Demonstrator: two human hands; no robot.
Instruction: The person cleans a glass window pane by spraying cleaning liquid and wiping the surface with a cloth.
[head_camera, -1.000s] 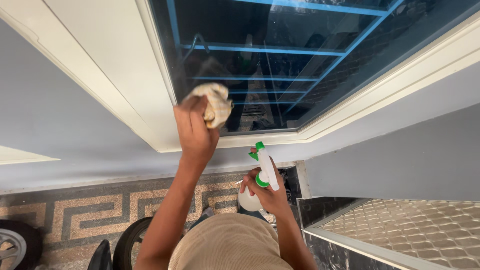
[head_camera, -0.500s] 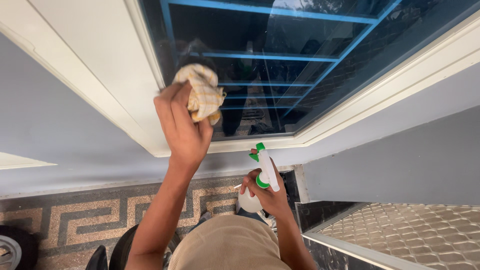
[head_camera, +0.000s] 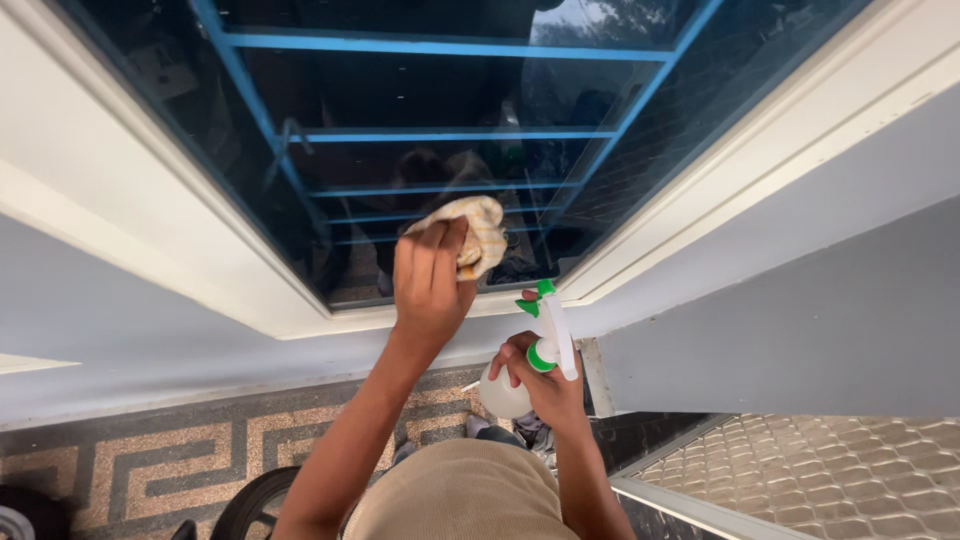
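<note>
- Yellow-checked cloth (head_camera: 470, 232) sits bunched against the dark window glass (head_camera: 430, 90), low in the pane, just above the bottom of the white frame (head_camera: 150, 225).
- Head view, left hand (head_camera: 430, 285): fingers are pressed together and curled over the cloth, pinning it flat to the glass, arm stretched up from below.
- Same view, right hand (head_camera: 548, 388): it is wrapped around the neck of a white spray bottle (head_camera: 525, 375) with green trigger and collar, held low by the grey wall (head_camera: 780, 300), well clear of the glass; I cannot tell whether a finger is on the trigger.
- Blue bars (head_camera: 440, 133) show behind the pane, with reflections across it, so streaks are hard to judge from here.
- To wipe well, I'd say keep the palm's pressure even and the cloth spread wider, since a tight bundle touches only a small patch.
- Overlapping passes running right into the bottom corner near the frame look wise; grime tends to collect there.
- Patterned floor tiles (head_camera: 150, 450) lie below, so drips from the bottle are a risk worth minding.
</note>
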